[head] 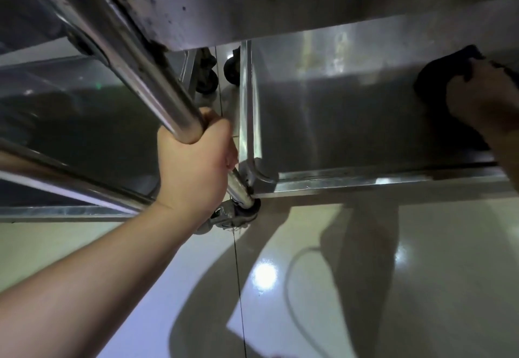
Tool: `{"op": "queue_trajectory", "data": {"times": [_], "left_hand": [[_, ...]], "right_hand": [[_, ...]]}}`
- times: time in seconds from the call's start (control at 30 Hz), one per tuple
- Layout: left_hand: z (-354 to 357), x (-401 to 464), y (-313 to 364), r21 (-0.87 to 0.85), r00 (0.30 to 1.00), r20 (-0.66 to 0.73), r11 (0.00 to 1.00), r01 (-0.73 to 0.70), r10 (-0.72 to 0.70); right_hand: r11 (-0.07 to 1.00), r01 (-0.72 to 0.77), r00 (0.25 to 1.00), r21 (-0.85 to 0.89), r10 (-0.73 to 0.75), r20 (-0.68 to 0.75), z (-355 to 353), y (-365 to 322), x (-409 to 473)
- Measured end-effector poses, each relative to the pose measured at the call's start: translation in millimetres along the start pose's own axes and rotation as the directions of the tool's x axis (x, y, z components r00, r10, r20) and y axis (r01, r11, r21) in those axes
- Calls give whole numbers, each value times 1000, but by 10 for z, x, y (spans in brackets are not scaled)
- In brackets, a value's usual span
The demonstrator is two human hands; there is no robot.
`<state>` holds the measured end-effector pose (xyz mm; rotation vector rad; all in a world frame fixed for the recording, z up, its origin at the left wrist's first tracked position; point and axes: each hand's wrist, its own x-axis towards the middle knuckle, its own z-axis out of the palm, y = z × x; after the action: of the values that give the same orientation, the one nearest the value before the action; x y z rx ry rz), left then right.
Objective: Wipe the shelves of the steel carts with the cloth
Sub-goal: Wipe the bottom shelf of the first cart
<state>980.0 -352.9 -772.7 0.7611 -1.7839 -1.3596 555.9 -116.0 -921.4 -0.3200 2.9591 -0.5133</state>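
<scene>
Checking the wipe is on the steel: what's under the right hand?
A dark cloth lies under the right hand, pressed on the lower shelf. The hand covers part of the cloth and the steel beneath.

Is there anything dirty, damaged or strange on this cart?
Yes. Dark specks and grime dot the upper shelf's edge near the post that the left hand grips. The lower shelf, where the right hand presses the cloth, looks clean.
</scene>
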Motion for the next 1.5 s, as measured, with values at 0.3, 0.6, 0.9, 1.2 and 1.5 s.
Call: {"op": "queue_trajectory", "data": {"times": [0.3, 0.6, 0.9, 1.2, 1.5], "left_hand": [[14, 2, 0, -38, 1000, -8, 999, 20, -20], [-31, -9, 33, -4, 999, 49, 1000, 4, -3], [-31, -16, 24, 7, 999, 37, 1000, -20, 19], [-11, -57, 96, 61, 1000, 14, 998, 16, -17], [-48, -74, 120, 151, 999, 31, 988, 11, -16]], "right_hand": [[846, 533, 828, 28, -528, 189, 396, -2323, -2216], [716, 694, 652, 74, -669, 358, 410, -1926, -2637], [974, 185, 976, -133, -166, 141, -364, -173, -1903], [715, 697, 658, 50, -665, 353, 324, -1932, -2867], [713, 702, 664, -4, -651, 368, 44, -1118, -2233]]}}
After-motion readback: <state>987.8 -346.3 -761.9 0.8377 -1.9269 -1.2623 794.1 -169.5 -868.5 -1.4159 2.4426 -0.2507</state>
